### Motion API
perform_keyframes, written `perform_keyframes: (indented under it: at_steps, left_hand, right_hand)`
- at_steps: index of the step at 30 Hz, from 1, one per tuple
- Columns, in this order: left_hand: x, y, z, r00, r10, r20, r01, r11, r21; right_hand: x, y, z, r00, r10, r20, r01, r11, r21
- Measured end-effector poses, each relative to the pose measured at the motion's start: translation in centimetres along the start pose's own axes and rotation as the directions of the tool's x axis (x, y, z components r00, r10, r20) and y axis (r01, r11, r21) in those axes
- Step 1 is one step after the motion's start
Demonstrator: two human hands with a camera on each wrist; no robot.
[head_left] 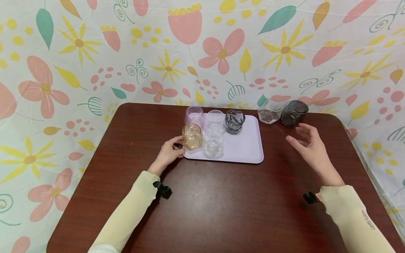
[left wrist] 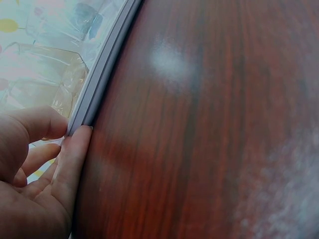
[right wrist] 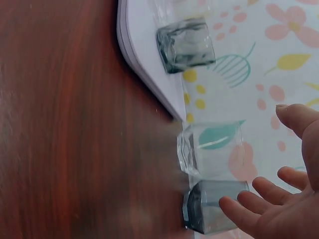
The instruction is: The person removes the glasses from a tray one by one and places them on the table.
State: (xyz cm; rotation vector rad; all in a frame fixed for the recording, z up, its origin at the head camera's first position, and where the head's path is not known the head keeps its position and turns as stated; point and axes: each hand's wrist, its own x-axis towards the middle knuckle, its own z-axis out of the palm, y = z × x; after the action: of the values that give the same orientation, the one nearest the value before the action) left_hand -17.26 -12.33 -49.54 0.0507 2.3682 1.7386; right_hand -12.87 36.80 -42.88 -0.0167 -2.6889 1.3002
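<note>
My left hand [head_left: 167, 153] is at the front left corner of a pale lilac tray [head_left: 245, 149]. In the left wrist view its thumb and a finger pinch the tray's rim [left wrist: 97, 82]. Right beside those fingertips stands an amber glass [head_left: 192, 137]. My right hand [head_left: 311, 149] hovers with fingers spread and relaxed, holding nothing, just in front of a dark grey glass [head_left: 294, 113]. Touching that glass on its left, a clear glass [head_left: 270, 113] stands on the table, as the right wrist view also shows.
Also on the tray are a pink glass [head_left: 194, 115], two clear glasses, one at the back [head_left: 215, 119] and one in front [head_left: 213, 146], and a smoky grey glass [head_left: 235, 122]. A patterned curtain [head_left: 218, 80] hangs behind the dark wooden table [head_left: 202, 207].
</note>
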Motion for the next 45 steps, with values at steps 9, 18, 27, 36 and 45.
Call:
perform_keyframes:
  at_steps: [9, 18, 27, 36, 45]
  left_hand:
    - [0.1, 0.0, 0.1, 1.0, 0.001, -0.001, -0.001, 1.0, -0.002]
    - [0.1, -0.2, 0.0, 1.0, -0.003, -0.004, 0.003, 1.0, 0.013]
    - [0.0, 0.0, 0.0, 1.0, -0.001, 0.005, 0.001, 1.0, 0.002]
    - [0.1, -0.1, 0.0, 1.0, 0.001, -0.001, -0.001, 1.0, 0.003]
    - [0.1, -0.1, 0.0, 1.0, 0.001, 0.0, -0.001, 1.0, 0.002]
  right_hand:
    - [-0.9, -1.4, 1.4, 0.999, -0.032, 0.025, 0.031, 0.999, 0.02]
    - [-0.5, -1.5, 3.0, 0.997, -0.042, 0.062, 0.04, 0.998, 0.046]
    - [0.0, -2.3, 4.5, 0.993, -0.079, 0.086, 0.072, 0.994, 0.076]
    - [0.9, -3.1, 5.7, 0.988, -0.097, 0.117, 0.088, 0.993, 0.085]
    - [2.5, -3.5, 7.0, 0.984, -0.08, 0.161, 0.062, 0.991, 0.116]
